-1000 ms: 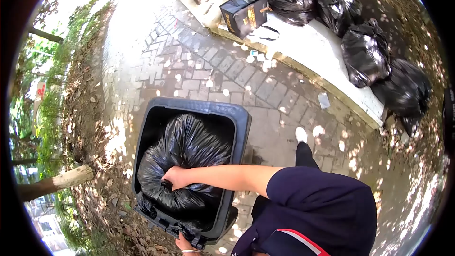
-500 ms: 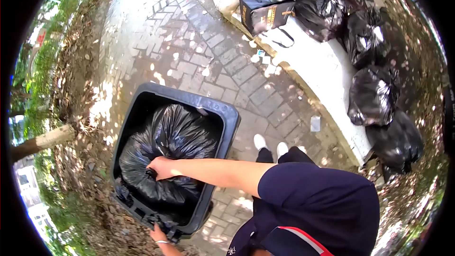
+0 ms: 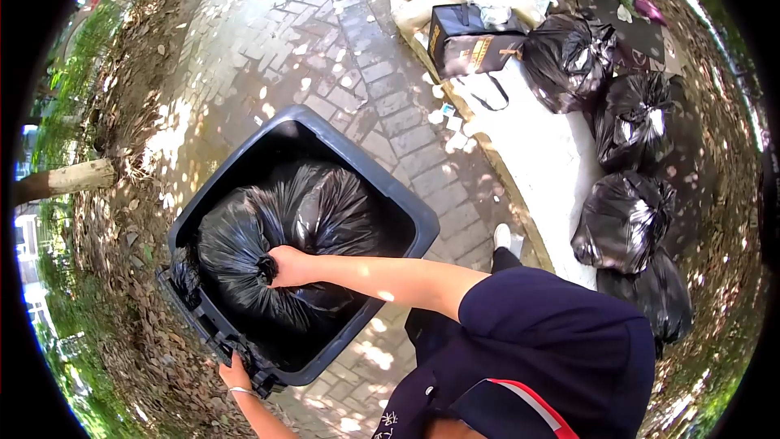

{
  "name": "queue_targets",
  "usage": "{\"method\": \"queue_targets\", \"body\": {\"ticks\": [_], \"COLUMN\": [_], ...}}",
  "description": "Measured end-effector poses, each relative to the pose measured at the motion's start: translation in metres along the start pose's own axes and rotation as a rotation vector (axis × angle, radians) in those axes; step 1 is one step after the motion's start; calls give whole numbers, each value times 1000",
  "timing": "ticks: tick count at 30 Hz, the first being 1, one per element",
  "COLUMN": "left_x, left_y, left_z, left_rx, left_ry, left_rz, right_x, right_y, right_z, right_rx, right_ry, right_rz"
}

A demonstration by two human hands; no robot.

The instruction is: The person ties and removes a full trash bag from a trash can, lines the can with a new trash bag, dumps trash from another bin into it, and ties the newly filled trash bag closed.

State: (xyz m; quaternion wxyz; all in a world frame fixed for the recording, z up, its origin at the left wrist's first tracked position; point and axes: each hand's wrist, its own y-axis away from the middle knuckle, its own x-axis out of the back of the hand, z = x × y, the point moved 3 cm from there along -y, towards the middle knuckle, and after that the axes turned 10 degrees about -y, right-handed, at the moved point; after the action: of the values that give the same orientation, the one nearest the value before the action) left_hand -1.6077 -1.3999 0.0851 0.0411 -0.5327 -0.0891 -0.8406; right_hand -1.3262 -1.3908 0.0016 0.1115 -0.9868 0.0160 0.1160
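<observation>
clenched on the black bag point(image 3: 236, 230), the right hand point(image 3: 290, 267) hides its fingertips, the left hand's point(image 3: 236, 375) hold on the bin point(image 3: 422, 223) unclear.

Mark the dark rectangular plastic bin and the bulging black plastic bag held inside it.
Dark rectangular plastic bin point(image 3: 425, 228), head view: right corner of its rim.
Bulging black plastic bag point(image 3: 236, 232), head view: creased left side.

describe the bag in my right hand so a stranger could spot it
Find the big, dark open bin. Inside is a bulging, shiny black bag. Unlike the similar bags by the white slab, this one has the right hand gripping its bunched neck.
</observation>
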Motion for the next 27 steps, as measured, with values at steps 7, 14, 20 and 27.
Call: {"method": "queue_targets", "body": {"ticks": [7, 14, 20, 27], "left_x": [-39, -90, -151, -265], "left_y": [-10, 2, 45, 160], "left_z": [66, 178, 249, 286], "left_rx": [-184, -418, -534, -240], "left_ry": [-89, -197, -237, 56], "left_rz": [-130, -198, -346, -707], "right_x": [73, 168, 240, 338], "right_y": [27, 70, 129, 248], "right_z": [2, 8, 43, 43], "right_rx": [-98, -187, -334, -386], "right_ry": [-123, -61, -21, 98], "right_rz": [244, 701, 814, 848]}}
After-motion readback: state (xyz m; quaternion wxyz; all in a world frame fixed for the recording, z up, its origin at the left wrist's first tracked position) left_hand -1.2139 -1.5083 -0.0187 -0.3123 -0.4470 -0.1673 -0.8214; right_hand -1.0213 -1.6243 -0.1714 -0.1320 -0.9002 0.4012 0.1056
